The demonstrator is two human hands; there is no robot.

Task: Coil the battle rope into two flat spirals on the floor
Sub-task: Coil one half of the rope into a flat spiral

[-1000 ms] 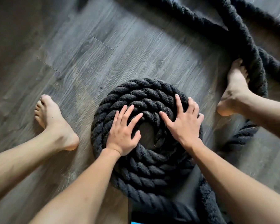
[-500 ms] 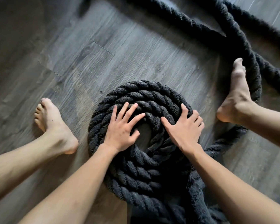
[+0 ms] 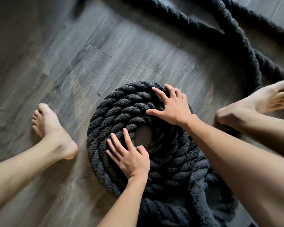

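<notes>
A thick black battle rope lies coiled in a flat spiral (image 3: 121,112) on the wood floor, with a small gap of floor showing at its centre. My left hand (image 3: 129,156) presses flat on the near-left turns, fingers spread. My right hand (image 3: 172,105) rests on the far-right turns, its fingers bent over the outer edge of the coil. The loose rope (image 3: 236,40) runs from the coil's right side away to the top right and along the back. More rope (image 3: 200,190) bunches under my right forearm at the near side.
My bare left foot (image 3: 51,128) stands on the floor left of the coil. On the right, my bare right foot (image 3: 256,102) is beside the loose rope. Grey wood planks (image 3: 105,54) stretch beyond the coil.
My right hand has moved from beside the centre up to the coil's far-right edge. My left hand has slid nearer and lower on the coil. The right foot has swung outward.
</notes>
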